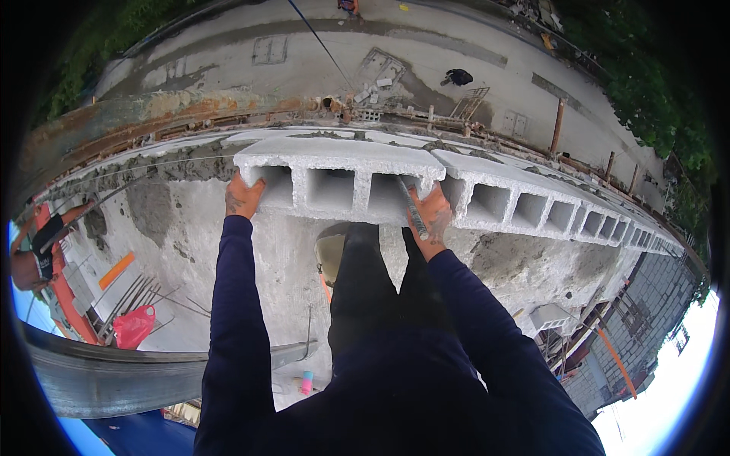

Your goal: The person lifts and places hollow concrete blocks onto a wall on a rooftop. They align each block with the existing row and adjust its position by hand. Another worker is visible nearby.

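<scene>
A grey hollow concrete block [340,155] lies across the top of the wall in front of me, its open cells facing me. My left hand [242,197] is closed around its left end, the thumb inside the end cell. At the other end, my right hand [430,212] grips the block's right edge. A ribbed steel bar [413,209] runs out of the right cell and passes against that hand. Just right of the held block, a row of similar blocks [525,186] stretches away along the wall; its first block almost touches mine.
Wet mortar [186,166] covers the wall top at the left, below a thin string line. A person [38,254] stands at the far left near a red plastic bag [134,327]. A curved metal sheet [144,374] lies lower left. Beyond the wall is a paved street [319,64].
</scene>
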Demonstrator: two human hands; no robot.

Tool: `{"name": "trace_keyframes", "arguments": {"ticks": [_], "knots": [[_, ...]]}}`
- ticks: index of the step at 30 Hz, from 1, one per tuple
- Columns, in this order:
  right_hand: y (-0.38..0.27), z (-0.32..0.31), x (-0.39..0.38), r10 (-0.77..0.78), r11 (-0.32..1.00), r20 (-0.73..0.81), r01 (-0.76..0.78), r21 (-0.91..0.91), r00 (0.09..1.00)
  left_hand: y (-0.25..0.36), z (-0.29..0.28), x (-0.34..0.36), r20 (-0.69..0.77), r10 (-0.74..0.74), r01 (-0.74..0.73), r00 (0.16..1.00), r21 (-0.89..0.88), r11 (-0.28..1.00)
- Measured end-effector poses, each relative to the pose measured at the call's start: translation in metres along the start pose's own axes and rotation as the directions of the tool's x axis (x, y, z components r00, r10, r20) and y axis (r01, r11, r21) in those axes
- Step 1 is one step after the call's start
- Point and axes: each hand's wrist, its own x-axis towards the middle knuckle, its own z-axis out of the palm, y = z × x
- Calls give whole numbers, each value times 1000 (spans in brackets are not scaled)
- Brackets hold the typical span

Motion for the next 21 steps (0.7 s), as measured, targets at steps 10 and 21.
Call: {"name": "trace_keyframes", "arguments": {"ticks": [10, 21], "knots": [[-4, -5, -4, -72, 992, -69, 78, 102, 995, 9, -4, -2, -16, -13, 15, 1000, 76, 997], [8, 4, 0, -172, 983, -87, 177, 53, 981, 6, -2, -2, -31, -7, 9, 999, 69, 998]]}}
